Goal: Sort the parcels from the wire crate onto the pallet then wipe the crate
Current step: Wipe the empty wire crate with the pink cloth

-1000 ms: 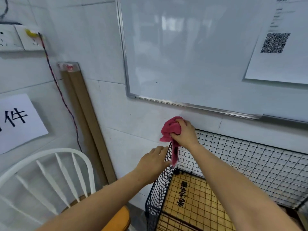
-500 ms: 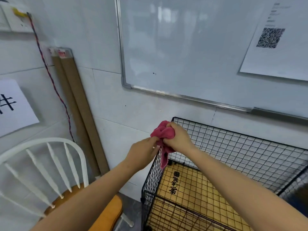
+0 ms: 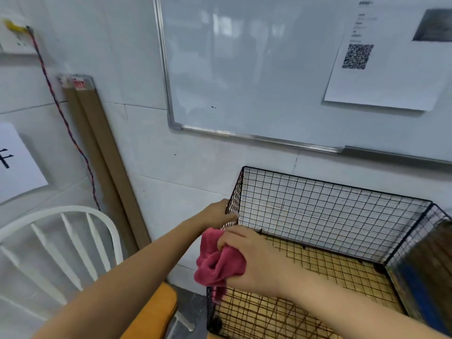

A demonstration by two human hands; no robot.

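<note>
A black wire crate [image 3: 330, 206] stands against the white wall, with a woven yellow mat as its floor and no parcels visible inside. My right hand [image 3: 254, 260] grips a bunched pink cloth [image 3: 217, 261] against the top rim of the crate's left panel, near the front corner. My left hand [image 3: 217, 215] rests on the outside of that same panel further back; its fingers lie along the wire and partly behind it. No pallet shows in this view.
A white spindle-back chair [image 3: 61, 243] with an orange seat [image 3: 151, 311] stands just left of the crate. Long cardboard strips [image 3: 102, 162] lean on the wall behind it. A whiteboard [image 3: 269, 69] hangs above the crate. A twisted cable [image 3: 63, 118] runs down the wall.
My right hand has drawn the pink cloth along the left panel's rim from the back corner toward the front. The view has dropped, showing more of the crate.
</note>
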